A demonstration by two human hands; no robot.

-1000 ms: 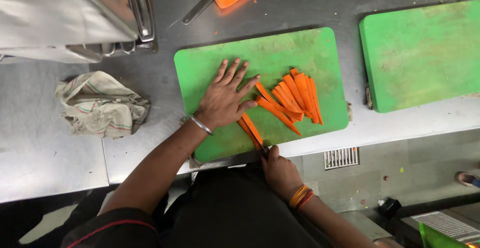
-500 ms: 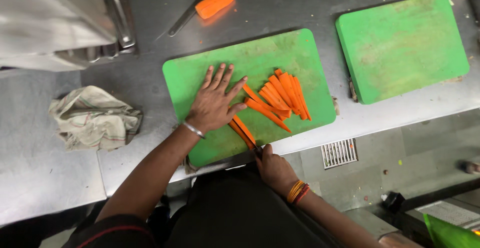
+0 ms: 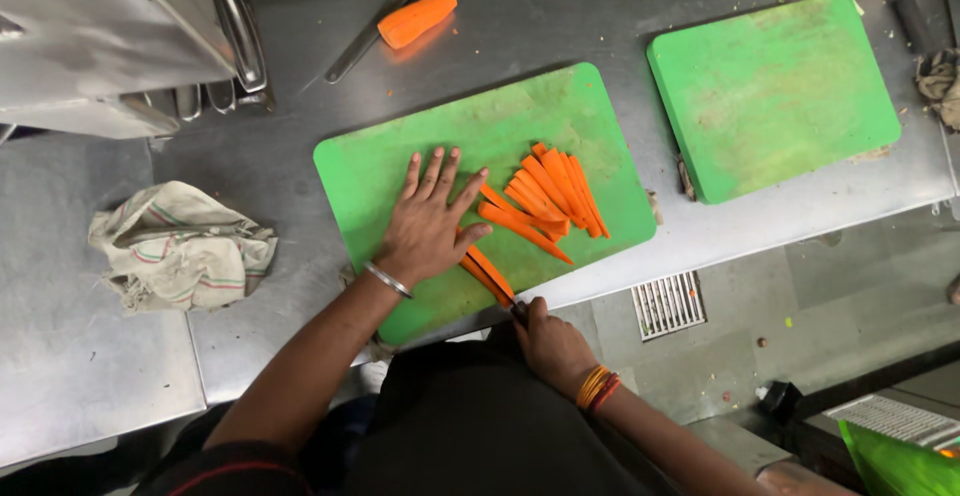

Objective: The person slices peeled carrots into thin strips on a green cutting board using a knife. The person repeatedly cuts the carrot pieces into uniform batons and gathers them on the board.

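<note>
Little has moved: left hand [image 3: 425,226] still presses flat, open-palmed, on a carrot piece [image 3: 487,273] at mid-frame on the board [image 3: 380,171]; right hand [image 3: 550,341] stays closed around a knife handle. Carrot seems stiff, slippery; pin it near the cut.

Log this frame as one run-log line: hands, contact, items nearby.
left hand: flat on carrot piece | right hand: grip on knife, blade at carrot | cut carrot sticks on green cutting board
</note>
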